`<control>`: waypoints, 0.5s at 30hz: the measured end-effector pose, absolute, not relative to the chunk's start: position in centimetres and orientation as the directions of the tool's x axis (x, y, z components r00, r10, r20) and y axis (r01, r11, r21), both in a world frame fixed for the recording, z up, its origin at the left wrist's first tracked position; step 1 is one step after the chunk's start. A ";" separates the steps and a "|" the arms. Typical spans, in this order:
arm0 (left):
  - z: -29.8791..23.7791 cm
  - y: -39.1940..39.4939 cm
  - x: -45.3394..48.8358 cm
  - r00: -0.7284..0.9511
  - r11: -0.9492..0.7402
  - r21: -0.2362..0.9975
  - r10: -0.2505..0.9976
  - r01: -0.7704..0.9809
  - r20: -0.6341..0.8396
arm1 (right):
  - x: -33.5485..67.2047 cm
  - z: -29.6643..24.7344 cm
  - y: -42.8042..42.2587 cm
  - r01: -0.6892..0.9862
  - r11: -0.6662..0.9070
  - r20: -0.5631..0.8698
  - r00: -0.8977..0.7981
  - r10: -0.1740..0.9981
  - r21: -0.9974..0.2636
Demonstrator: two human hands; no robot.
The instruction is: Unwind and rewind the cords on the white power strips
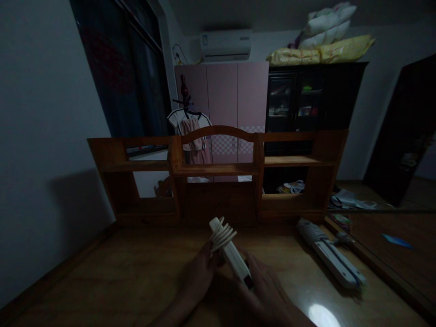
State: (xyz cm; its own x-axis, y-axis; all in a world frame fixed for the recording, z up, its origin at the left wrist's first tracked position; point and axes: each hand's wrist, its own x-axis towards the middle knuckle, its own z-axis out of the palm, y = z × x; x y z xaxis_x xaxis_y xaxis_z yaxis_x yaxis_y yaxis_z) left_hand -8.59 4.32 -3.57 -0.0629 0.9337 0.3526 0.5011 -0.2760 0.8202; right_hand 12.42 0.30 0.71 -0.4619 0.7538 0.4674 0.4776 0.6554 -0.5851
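Note:
A white power strip with its cord coiled round the upper end is held over the wooden desk. My left hand grips the coiled cord near the top of the strip. My right hand closes round the strip's lower end. A second white power strip, its cord also wound round one end, lies flat on the desk to the right, apart from both hands.
A low wooden shelf unit stands along the desk's far edge. Behind it are a pink wardrobe, a dark glass cabinet with bags on top, and an air conditioner. A wall is at left.

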 end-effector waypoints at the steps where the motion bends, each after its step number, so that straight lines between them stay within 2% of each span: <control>1: -3.2 4.2 -8.4 -0.047 -0.263 0.817 0.942 0.513 0.332 | 12.3 0.9 0.2 0.456 0.662 0.483 -0.456 0.748 -0.595; 7: -2.8 4.4 -8.4 -0.060 -0.159 0.752 0.965 0.640 0.255 | 12.0 1.4 -0.2 0.414 0.655 0.508 -0.417 0.754 -0.632; 11: -2.9 4.8 -8.6 -0.118 -0.098 0.690 0.959 0.717 0.258 | 12.5 0.6 0.7 0.514 0.626 0.519 -0.355 0.778 -0.587; 15: -2.2 4.5 -8.4 -0.090 -0.153 0.654 0.942 0.741 0.322 | 13.1 0.3 1.4 0.623 0.580 0.492 -0.335 0.804 -0.525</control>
State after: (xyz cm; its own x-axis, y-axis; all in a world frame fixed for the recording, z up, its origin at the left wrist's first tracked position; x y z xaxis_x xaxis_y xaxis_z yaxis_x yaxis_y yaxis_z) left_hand -8.40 4.53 -2.19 -0.0904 0.9424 0.3220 0.7406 -0.1525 0.6544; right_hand 13.11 1.38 0.28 -0.3347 0.8039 0.4917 0.6230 0.5803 -0.5245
